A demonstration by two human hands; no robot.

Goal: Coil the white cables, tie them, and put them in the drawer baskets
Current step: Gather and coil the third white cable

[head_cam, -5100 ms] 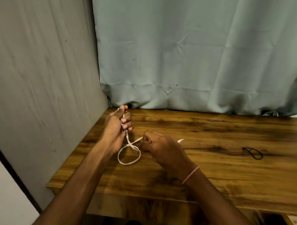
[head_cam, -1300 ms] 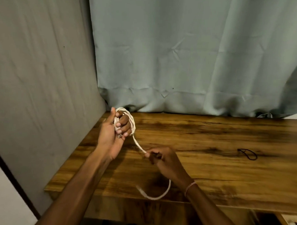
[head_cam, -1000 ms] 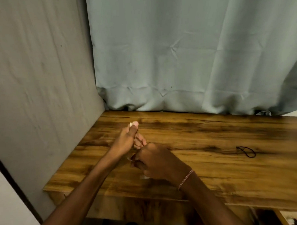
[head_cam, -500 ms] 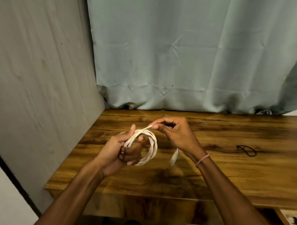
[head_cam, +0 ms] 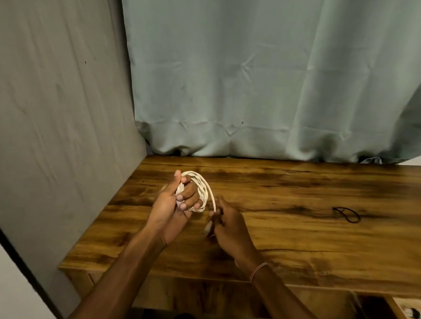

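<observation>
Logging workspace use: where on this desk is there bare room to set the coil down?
Bare wood lies between the right hand and the black loop, and behind both along the curtain. The table is free too along its front, right of the wrist. Crowded only at left, where the left hand grips the white cable coil and the right pinches its tail.

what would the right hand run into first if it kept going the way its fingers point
The right hand, pinching the loose end of the white cable, points up and left, so it would probably meet the coil wound round the left hand first, though depth is hard to judge.
</observation>
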